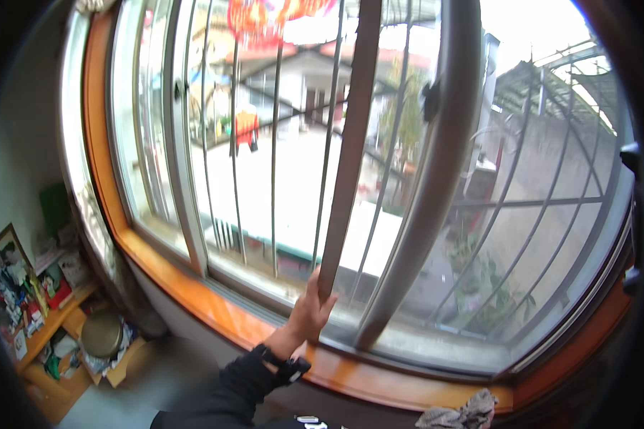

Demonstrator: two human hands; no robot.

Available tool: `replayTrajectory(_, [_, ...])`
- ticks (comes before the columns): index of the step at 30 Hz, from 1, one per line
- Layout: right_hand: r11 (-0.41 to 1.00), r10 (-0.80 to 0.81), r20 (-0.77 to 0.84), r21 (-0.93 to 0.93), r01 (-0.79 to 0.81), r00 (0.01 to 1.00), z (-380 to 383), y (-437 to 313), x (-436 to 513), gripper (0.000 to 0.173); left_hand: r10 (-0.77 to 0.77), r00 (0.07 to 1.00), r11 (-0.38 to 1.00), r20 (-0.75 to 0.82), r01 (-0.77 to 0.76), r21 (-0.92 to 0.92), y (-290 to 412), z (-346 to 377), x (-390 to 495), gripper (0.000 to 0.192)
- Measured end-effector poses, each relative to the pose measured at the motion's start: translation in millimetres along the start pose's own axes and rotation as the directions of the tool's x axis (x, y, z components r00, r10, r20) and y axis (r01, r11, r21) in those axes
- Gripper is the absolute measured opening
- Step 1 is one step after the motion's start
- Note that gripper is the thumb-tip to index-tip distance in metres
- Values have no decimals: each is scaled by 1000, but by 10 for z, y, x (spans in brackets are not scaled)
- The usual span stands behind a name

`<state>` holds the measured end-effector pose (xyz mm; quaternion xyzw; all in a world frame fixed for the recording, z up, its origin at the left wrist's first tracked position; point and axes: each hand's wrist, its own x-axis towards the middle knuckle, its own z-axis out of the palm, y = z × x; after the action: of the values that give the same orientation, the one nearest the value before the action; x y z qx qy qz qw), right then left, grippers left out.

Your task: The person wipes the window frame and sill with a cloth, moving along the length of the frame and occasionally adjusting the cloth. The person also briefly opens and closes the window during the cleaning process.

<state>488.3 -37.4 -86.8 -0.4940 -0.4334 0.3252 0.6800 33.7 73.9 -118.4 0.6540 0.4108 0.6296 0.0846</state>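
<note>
My left hand, in a black sleeve with a dark band at the wrist, grips the lower end of a brown upright edge of a window sash. The fingers lie on its left side and the thumb on its right. Beside it on the right stands a thicker grey metal upright of the sliding window. A crumpled grey patterned cloth is at the bottom right, over the edge of the orange wooden sill. Whether anything holds this cloth cannot be told. My right hand is out of view.
Metal security bars run outside the glass. At the left, a wooden shelf bears a framed photo and small items, with a round metal lid or pan near it. A curtain hangs by the window. A patch at lower left is blurred.
</note>
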Motion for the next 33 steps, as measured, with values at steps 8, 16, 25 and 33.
replayTrajectory(8, [996,84,135,23,-88,987,-443,-142,747,42,-205,979,969,22,199,148,688,720,-143,72])
replayTrajectory(16, [996,89,105,17,-91,991,-884,-129,711,42,-91,996,974,-8,91,207,757,702,-136,67])
replayTrajectory(25, [996,82,12,21,-82,997,-1436,117,534,42,-144,989,989,-41,143,-37,829,881,-58,41])
replayTrajectory(33, [999,36,-150,16,-34,988,-2120,319,262,42,-88,995,983,50,94,-157,1029,1299,-75,60])
